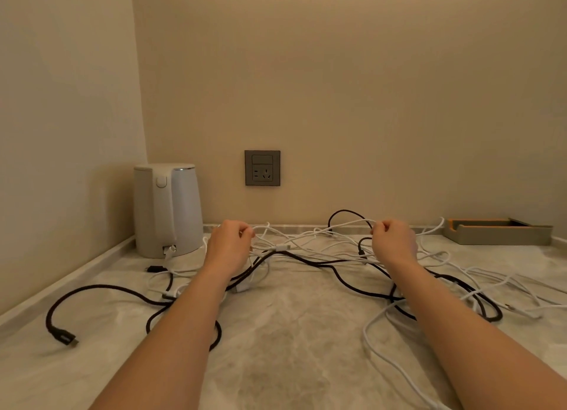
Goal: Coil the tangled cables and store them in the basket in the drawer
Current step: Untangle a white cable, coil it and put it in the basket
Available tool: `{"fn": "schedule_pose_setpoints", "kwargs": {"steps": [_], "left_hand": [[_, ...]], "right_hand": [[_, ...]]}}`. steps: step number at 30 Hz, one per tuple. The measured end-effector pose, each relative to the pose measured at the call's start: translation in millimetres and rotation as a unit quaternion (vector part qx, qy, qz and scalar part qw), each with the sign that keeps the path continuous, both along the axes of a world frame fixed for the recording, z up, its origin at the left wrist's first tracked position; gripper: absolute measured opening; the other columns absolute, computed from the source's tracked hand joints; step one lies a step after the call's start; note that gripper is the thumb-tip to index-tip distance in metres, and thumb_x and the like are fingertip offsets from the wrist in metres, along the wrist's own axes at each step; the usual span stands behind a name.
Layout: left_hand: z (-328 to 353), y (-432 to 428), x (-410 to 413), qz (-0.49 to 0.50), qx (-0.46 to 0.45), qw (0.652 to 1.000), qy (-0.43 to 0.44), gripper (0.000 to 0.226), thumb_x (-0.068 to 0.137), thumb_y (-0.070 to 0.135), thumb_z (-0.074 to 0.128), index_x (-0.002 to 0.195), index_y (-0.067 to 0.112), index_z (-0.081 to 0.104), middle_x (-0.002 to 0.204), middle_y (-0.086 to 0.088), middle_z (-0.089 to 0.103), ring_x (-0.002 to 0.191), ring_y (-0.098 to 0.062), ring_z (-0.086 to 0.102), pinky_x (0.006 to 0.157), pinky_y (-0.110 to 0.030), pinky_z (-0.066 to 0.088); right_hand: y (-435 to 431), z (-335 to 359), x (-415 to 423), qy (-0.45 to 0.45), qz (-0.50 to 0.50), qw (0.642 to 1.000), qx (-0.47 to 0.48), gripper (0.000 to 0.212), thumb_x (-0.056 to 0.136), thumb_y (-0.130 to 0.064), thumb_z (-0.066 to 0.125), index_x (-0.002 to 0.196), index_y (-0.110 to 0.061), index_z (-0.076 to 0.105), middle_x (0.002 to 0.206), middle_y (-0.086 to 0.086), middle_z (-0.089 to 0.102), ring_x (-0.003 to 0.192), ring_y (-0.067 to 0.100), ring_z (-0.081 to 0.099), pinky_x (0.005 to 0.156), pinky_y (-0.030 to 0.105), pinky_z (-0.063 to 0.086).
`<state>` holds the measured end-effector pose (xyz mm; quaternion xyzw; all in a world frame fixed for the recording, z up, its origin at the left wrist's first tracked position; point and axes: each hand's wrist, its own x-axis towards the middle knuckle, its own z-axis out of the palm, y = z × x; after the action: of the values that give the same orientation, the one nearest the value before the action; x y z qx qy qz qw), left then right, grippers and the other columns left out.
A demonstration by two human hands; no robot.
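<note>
Pinching a raised white cable [346,224] with curled fingers, the left hand [228,241] and right hand [394,241] hold it stretched left-to-right between them, both hands equally near the tangled cables [294,254] spread just below on the desk [291,333].

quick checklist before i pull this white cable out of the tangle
1. Left hand has a hold on the white cables: ok, it pinches a strand.
2. Right hand has a hold too: ok, it pinches a white strand.
3. Both hands are on the same cable: cannot tell.
4. White cables are free of the black cables: not ok, black runs through the white between the hands.
5. Kettle lead is out of the tangle: cannot tell, it trails toward the pile.
6. Wall socket has nothing plugged in: ok.
</note>
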<state>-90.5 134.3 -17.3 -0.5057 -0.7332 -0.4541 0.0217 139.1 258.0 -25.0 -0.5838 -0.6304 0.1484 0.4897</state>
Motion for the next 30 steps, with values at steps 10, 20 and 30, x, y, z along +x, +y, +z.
{"fn": "schedule_pose_setpoints", "kwargs": {"steps": [10, 20, 30], "left_hand": [[-5.2, 3.0, -7.3, -0.018, -0.104, 0.993, 0.047, 0.024, 0.095, 0.018, 0.050, 0.078, 0.013, 0.067, 0.071, -0.002, 0.061, 0.068, -0.018, 0.054, 0.068, -0.031, 0.045], [15.3, -1.6, 50.2, -0.164, -0.032, 0.986, 0.018, 0.057, 0.098, 0.044, 0.041, 0.142, 0.009, 0.037, 0.137, -0.006, 0.052, 0.123, -0.019, 0.050, 0.102, -0.033, 0.039], [9.2, 2.6, 43.6, -0.087, 0.122, 0.988, -0.027, 0.020, 0.099, 0.014, 0.045, 0.084, 0.015, 0.059, 0.069, 0.002, 0.059, 0.067, -0.012, 0.057, 0.062, -0.023, 0.046]], "right_hand": [[-0.9, -0.9, 4.2, 0.020, 0.088, 0.995, 0.030, 0.030, 0.096, -0.015, 0.041, 0.078, -0.010, 0.064, 0.061, 0.004, 0.056, 0.062, 0.023, 0.051, 0.059, 0.030, 0.035], [-34.0, 22.2, -16.5, 0.170, 0.219, 0.953, 0.124, 0.028, 0.099, -0.014, 0.039, 0.079, -0.010, 0.058, 0.054, 0.000, 0.044, 0.048, 0.011, 0.036, 0.049, 0.025, 0.030], [-42.2, 20.7, -20.9, 0.106, 0.248, 0.954, 0.135, 0.025, 0.100, -0.015, 0.040, 0.084, -0.008, 0.057, 0.056, 0.002, 0.053, 0.038, 0.001, 0.040, 0.045, 0.015, 0.031]]}}
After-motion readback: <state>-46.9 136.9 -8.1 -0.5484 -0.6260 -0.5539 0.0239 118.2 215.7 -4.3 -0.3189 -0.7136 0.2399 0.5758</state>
